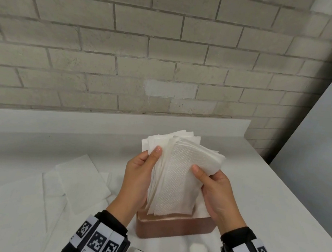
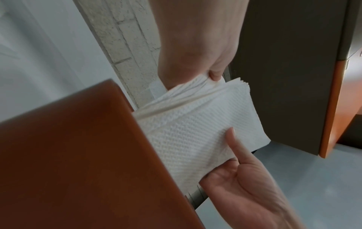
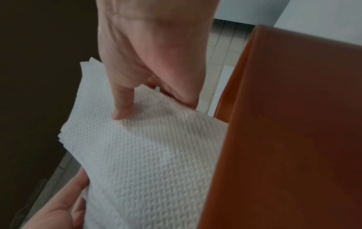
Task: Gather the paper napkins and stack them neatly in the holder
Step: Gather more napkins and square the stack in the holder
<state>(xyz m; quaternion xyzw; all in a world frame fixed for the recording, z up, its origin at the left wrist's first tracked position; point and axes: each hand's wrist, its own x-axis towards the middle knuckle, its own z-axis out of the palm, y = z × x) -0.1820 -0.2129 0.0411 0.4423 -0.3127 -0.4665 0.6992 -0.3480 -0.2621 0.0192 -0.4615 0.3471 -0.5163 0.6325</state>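
A fanned stack of white embossed paper napkins [image 1: 178, 175] stands upright with its lower end in a copper-coloured holder [image 1: 174, 229] on the white table. My left hand [image 1: 146, 165] grips the stack's left edge, thumb on the front and fingers hidden behind. On the right edge my right hand [image 1: 206, 178] holds it the same way. In the left wrist view the left hand [image 2: 213, 74] pinches the napkins [image 2: 195, 131] above the holder [image 2: 78, 155]. The right wrist view shows the right hand [image 3: 125, 108] with its thumb pressed onto the napkins [image 3: 147, 162] beside the holder [image 3: 293, 124].
Several loose napkins [image 1: 76, 180] lie spread flat on the white table [image 1: 256, 198] to the left of the holder. A grey brick wall [image 1: 169, 53] runs along the back, and the table's edge slants away at the right.
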